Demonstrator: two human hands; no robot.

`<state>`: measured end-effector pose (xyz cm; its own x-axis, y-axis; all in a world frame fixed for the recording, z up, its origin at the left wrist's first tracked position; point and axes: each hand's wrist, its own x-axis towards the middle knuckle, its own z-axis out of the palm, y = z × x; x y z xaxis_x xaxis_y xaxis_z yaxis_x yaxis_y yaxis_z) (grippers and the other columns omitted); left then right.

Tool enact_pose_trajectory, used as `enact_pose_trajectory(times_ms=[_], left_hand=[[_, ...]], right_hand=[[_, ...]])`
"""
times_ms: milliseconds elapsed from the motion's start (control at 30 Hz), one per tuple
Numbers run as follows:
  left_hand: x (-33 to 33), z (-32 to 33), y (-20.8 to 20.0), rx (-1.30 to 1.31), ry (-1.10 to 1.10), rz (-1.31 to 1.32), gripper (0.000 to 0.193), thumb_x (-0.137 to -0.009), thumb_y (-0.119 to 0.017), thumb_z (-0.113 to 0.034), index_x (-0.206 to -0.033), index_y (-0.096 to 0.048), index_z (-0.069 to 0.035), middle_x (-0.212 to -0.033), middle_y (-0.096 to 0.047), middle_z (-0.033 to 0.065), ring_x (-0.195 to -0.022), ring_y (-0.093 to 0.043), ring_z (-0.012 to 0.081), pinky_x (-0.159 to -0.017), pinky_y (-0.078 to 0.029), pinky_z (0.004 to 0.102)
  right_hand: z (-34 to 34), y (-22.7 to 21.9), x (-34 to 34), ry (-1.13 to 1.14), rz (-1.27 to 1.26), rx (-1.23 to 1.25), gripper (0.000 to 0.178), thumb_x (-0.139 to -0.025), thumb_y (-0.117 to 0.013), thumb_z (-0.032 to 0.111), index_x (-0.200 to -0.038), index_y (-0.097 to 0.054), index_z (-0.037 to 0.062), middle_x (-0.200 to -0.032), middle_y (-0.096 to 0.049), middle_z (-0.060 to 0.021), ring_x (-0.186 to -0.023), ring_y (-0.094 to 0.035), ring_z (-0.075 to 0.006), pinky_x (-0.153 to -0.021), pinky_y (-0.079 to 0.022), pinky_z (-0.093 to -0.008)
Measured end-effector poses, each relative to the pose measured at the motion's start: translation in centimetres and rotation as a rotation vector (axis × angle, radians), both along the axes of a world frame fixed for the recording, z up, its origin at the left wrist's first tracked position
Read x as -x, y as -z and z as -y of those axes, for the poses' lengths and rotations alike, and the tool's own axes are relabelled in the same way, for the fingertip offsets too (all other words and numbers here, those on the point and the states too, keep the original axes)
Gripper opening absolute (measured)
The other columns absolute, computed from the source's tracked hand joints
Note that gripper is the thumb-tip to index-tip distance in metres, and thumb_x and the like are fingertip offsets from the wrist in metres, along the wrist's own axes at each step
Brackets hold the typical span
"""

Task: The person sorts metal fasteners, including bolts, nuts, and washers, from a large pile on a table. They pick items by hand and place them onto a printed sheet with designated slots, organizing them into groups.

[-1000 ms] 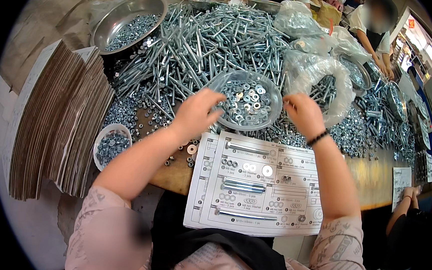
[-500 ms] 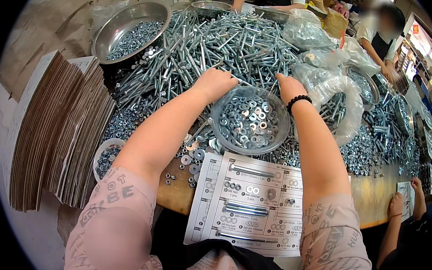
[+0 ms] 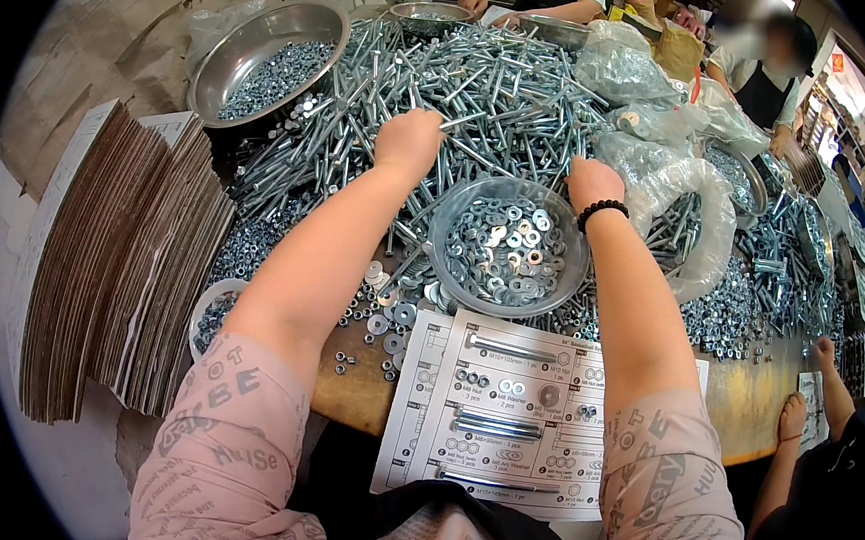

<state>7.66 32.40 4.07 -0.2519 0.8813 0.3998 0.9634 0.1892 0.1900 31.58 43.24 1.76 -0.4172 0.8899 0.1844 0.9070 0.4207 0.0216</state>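
Observation:
My left hand [image 3: 409,140] reaches over the large pile of zinc-coloured bolts [image 3: 506,85], fingers closed. A long bolt [image 3: 462,123] sticks out from its fingertips toward the right. At the pile's near right edge, my right hand [image 3: 594,185], with a black bead bracelet at the wrist, has its fingers curled in; what they hold, if anything, is hidden. Between my forearms stands a clear plastic bowl [image 3: 439,260] of flat washers [image 3: 514,246]. Nearer to me lie printed sheets [image 3: 409,459] showing bolts, nuts and washers.
A steel bowl [image 3: 205,84] of nuts leans at the far left, above stacked cardboard sheets [image 3: 141,280]. A small white tub [image 3: 200,329] sits by my left forearm. Plastic bags [image 3: 700,239] and loose nuts lie at right. Co-workers' hands [image 3: 793,416] show at right and far side.
My left hand has moved away from me and slightly left, deeper over the bolt pile. My right hand has shifted slightly right and nearer. The sheets and bowl appear slightly shifted in view.

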Motion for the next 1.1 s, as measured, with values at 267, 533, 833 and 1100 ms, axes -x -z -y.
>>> enact_pose_trajectory(times_ms=[267,533,833,1100], left_hand=[[-0.6,-0.3,-0.7,0.135,-0.117,-0.093,0.014,-0.079,-0.048,-0.014,-0.086,-0.059,-0.008,-0.081,-0.063,0.0126,-0.078,-0.061,0.0333,-0.067,-0.047,0.044],[-0.3,3.7,-2.2,-0.135,-0.051,0.573,0.024,-0.074,-0.053,-0.017,-0.092,-0.058,-0.003,-0.078,-0.062,0.0142,-0.068,-0.061,0.0245,-0.061,-0.046,0.0356],[-4.2,7.5,-6.0,-0.087,0.355,1.651,0.023,-0.088,-0.047,-0.015,-0.101,-0.051,0.003,-0.099,-0.059,0.0144,-0.083,-0.062,0.0171,-0.067,-0.054,0.0251],[-16.2,14.1,-2.4,0.154,0.791,0.235,0.023,-0.076,-0.052,-0.003,-0.094,-0.065,-0.009,-0.087,-0.062,0.0116,-0.079,-0.061,0.0207,-0.063,-0.05,0.0329]], right_hand=[[4.0,-4.9,-0.2,0.044,-0.016,0.052,0.021,-0.075,-0.055,0.019,-0.088,-0.066,0.0078,-0.09,-0.065,-0.013,-0.086,-0.062,-0.0292,-0.072,-0.05,-0.0383],[8.7,-7.9,-7.2,-0.077,-0.153,-0.151,0.018,-0.074,-0.052,0.023,-0.076,-0.06,0.006,-0.074,-0.062,-0.0137,-0.069,-0.06,-0.0321,-0.061,-0.048,-0.0409],[17.1,-8.2,-18.3,-0.1,-0.687,-0.038,0.007,-0.076,-0.057,0.007,-0.08,-0.059,0.0007,-0.061,-0.056,-0.0081,-0.053,-0.053,-0.0149,-0.051,-0.041,-0.026],[24.5,-4.4,-27.0,0.232,-1.334,0.342,0.01,-0.083,-0.048,0.002,-0.089,-0.055,0.0001,-0.073,-0.054,-0.0027,-0.06,-0.049,-0.0056,-0.053,-0.038,-0.0179]])
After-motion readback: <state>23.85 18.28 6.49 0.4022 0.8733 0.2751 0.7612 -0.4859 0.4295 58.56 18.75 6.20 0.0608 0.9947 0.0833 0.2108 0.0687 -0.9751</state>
